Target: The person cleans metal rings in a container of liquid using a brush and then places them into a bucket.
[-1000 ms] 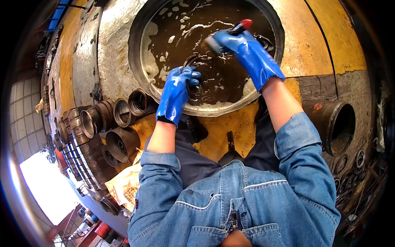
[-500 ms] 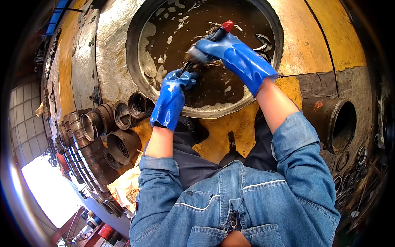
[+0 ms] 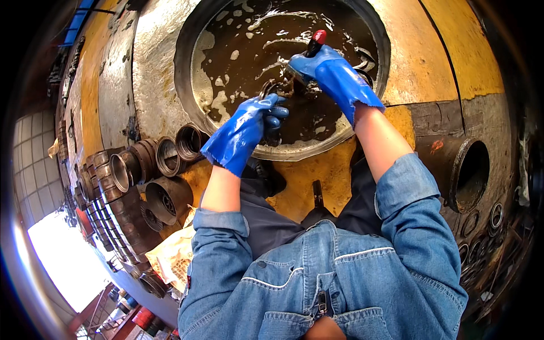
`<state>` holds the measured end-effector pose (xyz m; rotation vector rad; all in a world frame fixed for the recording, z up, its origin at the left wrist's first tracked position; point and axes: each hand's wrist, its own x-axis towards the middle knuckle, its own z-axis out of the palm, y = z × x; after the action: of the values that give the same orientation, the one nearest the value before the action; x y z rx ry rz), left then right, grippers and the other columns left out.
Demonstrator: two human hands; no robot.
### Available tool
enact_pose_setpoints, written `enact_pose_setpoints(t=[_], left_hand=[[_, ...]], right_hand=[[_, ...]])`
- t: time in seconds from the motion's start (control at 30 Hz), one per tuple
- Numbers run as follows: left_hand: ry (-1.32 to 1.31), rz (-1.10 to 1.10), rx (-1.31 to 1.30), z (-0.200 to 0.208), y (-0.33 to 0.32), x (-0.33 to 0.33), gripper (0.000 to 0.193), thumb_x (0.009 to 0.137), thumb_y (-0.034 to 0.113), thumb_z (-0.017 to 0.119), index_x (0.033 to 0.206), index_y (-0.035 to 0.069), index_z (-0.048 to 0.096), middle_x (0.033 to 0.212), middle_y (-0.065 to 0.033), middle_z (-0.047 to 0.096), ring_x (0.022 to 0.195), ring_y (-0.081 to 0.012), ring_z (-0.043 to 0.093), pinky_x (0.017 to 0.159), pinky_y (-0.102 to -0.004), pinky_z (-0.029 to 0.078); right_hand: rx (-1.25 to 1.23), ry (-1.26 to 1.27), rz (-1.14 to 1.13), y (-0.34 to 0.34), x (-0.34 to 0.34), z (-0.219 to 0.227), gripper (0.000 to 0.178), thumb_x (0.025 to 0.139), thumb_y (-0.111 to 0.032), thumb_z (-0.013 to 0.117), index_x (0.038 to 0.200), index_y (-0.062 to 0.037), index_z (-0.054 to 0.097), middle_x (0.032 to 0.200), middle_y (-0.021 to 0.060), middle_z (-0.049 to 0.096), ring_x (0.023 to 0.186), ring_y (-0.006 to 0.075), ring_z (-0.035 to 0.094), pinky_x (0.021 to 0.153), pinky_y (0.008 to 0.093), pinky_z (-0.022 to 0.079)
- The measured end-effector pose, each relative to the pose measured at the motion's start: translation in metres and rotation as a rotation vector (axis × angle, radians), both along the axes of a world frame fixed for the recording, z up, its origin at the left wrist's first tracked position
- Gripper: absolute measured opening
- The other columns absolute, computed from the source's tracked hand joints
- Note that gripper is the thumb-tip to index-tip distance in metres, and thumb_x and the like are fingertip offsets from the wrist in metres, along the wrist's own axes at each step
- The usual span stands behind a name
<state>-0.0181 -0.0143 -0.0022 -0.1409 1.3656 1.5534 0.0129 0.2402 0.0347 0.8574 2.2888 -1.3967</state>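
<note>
Both my hands wear blue rubber gloves and are over a wide round basin [image 3: 184, 73] of brown, foamy liquid. My left hand [image 3: 243, 127] is closed on a thin, dark metal ring [image 3: 267, 88], held low over the liquid; part of it is hidden by the fingers. My right hand [image 3: 337, 73] grips a brush-like tool [image 3: 318, 41] by its black handle, whose red end sticks up past the thumb. Its working end points down toward the ring and is mostly hidden by the glove, so whether it touches the ring I cannot tell.
Metal parts [image 3: 364, 56] lie at the basin's right inner side. Several dark metal rings and sleeves [image 3: 168, 156] stand at left, near a crumpled paper bag [image 3: 171, 255]. A large pipe section [image 3: 470, 170] lies at right, with small rings [image 3: 496, 215] beyond it.
My left hand has tilted and shifted right with the ring. The right hand has moved slightly right, its tool handle now more upright. The liquid shows more ripples.
</note>
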Motion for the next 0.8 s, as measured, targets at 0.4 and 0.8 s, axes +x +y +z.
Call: enact_pose_setpoints(t=[0.4,0.8], left_hand=[[-0.024,0.088,0.142,-0.016,0.02,0.004,0.043,0.1,0.023,0.068,0.131,-0.006,0.059,0.11,-0.0138,0.072,0.097,-0.0215,0.072,0.082,-0.0334,0.059],[0.403,0.11,-0.069,0.011,-0.008,0.006,0.028,0.095,0.007,0.061,0.12,-0.005,0.067,0.11,-0.0157,0.075,0.097,-0.0236,0.071,0.091,-0.0331,0.054]], right_hand=[[0.108,0.238,-0.231,0.03,0.021,-0.013,0.045,0.082,-0.041,0.069,0.101,-0.0014,0.075,0.093,0.0209,0.075,0.09,0.0341,0.073,0.087,0.0419,0.055],[-0.3,0.19,0.272,-0.039,-0.014,-0.006,0.038,0.089,-0.042,0.075,0.111,-0.0113,0.08,0.104,0.0083,0.079,0.095,0.0154,0.071,0.087,0.0305,0.056]])
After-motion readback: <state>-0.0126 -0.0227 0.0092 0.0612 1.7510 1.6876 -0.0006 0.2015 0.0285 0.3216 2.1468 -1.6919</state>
